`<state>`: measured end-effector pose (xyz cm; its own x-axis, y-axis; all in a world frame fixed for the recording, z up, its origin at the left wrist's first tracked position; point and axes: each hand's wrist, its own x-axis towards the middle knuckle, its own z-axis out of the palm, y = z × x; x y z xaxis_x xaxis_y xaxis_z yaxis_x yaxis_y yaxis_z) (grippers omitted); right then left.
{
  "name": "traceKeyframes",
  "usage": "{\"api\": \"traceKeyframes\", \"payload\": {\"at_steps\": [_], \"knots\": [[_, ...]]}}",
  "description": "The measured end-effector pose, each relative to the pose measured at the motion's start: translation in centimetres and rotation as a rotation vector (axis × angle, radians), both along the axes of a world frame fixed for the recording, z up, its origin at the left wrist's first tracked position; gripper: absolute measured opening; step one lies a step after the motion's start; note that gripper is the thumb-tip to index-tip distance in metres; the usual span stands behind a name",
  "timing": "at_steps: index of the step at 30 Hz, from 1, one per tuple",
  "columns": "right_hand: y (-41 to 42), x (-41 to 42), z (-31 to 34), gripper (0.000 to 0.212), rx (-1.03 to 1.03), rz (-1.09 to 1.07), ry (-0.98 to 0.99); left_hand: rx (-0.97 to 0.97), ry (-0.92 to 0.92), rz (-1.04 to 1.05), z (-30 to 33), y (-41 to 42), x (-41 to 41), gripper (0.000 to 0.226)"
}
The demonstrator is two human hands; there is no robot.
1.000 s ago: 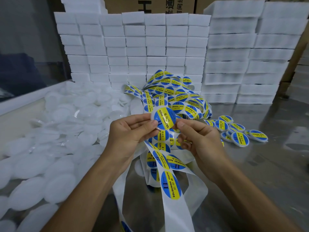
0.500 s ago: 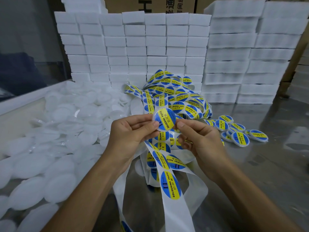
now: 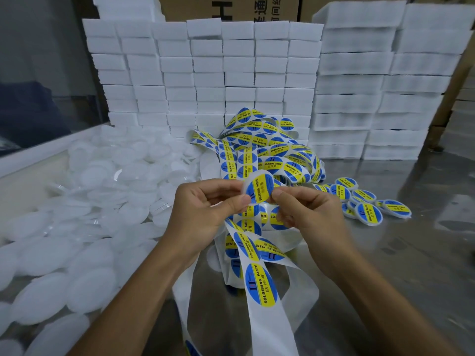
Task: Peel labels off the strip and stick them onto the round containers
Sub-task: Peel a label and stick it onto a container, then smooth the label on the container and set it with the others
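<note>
Between both hands: container [image 3: 259, 187], label band near-vertical, tilted right.

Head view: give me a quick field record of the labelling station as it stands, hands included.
left hand: pinches the left edge of the held container
right hand: thumb on the container's right edge, other fingers curled on the strip below
held container: round, white, blue-yellow label on its face
label strip: runs from under the hands toward the camera, labels on it
strip heap: tangled behind the hands
unlabelled containers: white pile at left
labelled containers: small cluster at right
steel table: bears everything
white blocks: stacked behind
</note>
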<state>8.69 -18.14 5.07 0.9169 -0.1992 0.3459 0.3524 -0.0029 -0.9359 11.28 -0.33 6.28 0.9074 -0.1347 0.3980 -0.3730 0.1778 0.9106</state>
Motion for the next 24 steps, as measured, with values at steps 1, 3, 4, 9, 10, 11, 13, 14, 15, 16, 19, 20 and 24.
{"api": "traceKeyframes", "payload": {"at_steps": [1, 3, 4, 9, 10, 11, 13, 14, 15, 16, 19, 20, 24], "knots": [[0.0, -0.1, 0.0, 0.009, -0.005, -0.024, -0.02, 0.028, -0.021, -0.004, 0.0, 0.0, 0.0, 0.019], [0.1, -0.2, -0.1, 0.014, -0.034, -0.082, -0.061, 0.076, -0.052, -0.015, -0.1, -0.2, -0.2, 0.02], [0.1, -0.2, -0.2, 0.012, -0.06, -0.114, -0.083, 0.087, -0.059, -0.02, -0.1, -0.3, -0.3, 0.02], [0.3, 0.2, -0.7, 0.023, -0.178, -0.265, -0.178, 0.029, -0.054, -0.083, 0.1, -0.3, -0.5, 0.02], [0.4, 0.2, -0.7, 0.028, -0.199, -0.233, -0.206, 0.007, -0.048, -0.098, 0.1, -0.3, -0.5, 0.021], [0.6, 0.1, -0.8, 0.032, -0.212, -0.179, -0.228, -0.009, -0.044, -0.113, 0.1, -0.3, -0.6, 0.022], [1.1, -0.2, -0.8, 0.033, -0.246, -0.068, -0.245, -0.012, -0.047, -0.133, 0.2, -0.5, -0.8, 0.026], [1.3, -0.2, -0.8, 0.03, -0.256, -0.034, -0.242, -0.004, -0.052, -0.141, 0.3, -0.5, -0.8, 0.03], [1.4, -0.3, -0.9, 0.029, -0.246, -0.017, -0.238, 0.002, -0.053, -0.151, 0.3, -0.4, -0.8, 0.035], [1.6, -0.3, -0.8, 0.028, -0.212, -0.009, -0.231, -0.001, -0.05, -0.161, 0.3, -0.4, -0.8, 0.038], [1.1, -0.2, -0.6, 0.022, -0.064, -0.022, -0.205, -0.022, -0.024, -0.185, 0.2, -0.5, -0.8, 0.034], [0.9, -0.1, -0.5, 0.014, -0.04, -0.025, -0.204, -0.028, -0.01, -0.188, 0.1, -0.6, -0.8, 0.033], [0.6, 0.1, -0.6, 0.015, -0.091, -0.065, -0.216, -0.02, 0.0, -0.194, 0.0, -1.0, -1.0, 0.031]]}}
